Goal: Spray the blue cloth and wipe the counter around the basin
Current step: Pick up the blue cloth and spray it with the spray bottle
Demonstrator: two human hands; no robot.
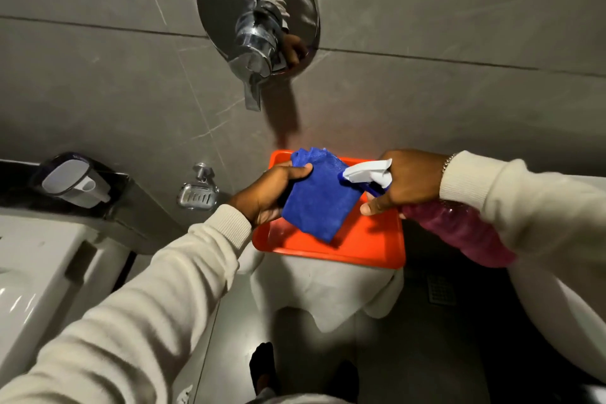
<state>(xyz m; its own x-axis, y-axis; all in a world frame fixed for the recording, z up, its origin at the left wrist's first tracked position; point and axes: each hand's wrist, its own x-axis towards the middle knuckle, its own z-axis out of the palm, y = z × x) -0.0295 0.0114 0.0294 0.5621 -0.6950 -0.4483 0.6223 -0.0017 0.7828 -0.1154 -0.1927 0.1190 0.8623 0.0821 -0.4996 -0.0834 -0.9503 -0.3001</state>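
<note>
Left hand (265,193) fingers (296,170) pinch a folded blue cloth (319,198) above an orange tray (377,246). Right hand (405,182) fingers wrap a spray bottle (459,229), white nozzle (369,170) apparently touching the cloth. The tray rests on a white-draped stand (328,292) below a chrome wall tap (254,39).

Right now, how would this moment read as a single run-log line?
phase: spraying | left hand: holds blue cloth | right hand: spray bottle, nozzle at cloth | below: orange tray | wiping: not begun

No legible text, brand or no. anywhere; spray bottle (459,229) shows no readable label.
</note>
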